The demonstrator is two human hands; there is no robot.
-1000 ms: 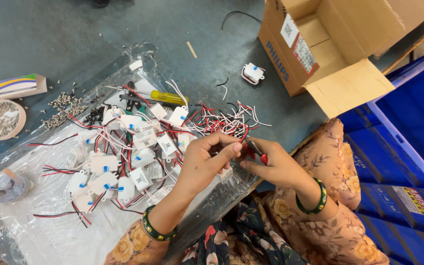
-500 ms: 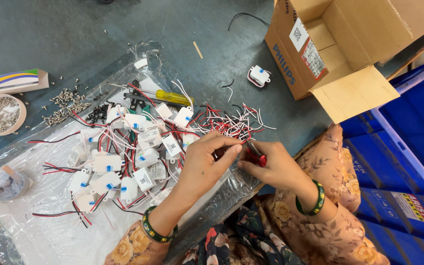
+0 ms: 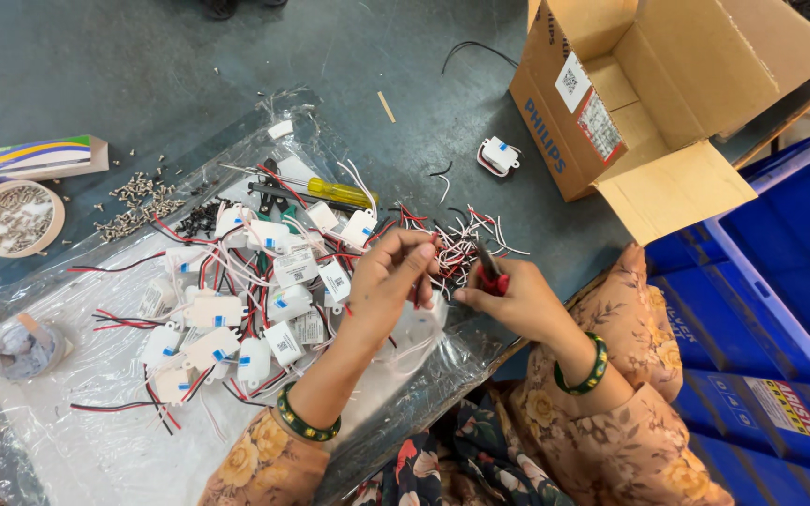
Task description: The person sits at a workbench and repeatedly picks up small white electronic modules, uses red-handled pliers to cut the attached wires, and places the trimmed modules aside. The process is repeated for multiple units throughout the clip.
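Though half-hidden by right hand (image 3: 517, 300), red-handled cutters (image 3: 491, 276).

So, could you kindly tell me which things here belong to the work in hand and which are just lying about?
In use: left hand, right hand, red-handled cutters, red and white wires, white modules.

Lying about: yellow screwdriver, bowl of screws, cardboard box, tape roll.

Bright, even overhead light — soft shadows, plastic glare, sharp focus.
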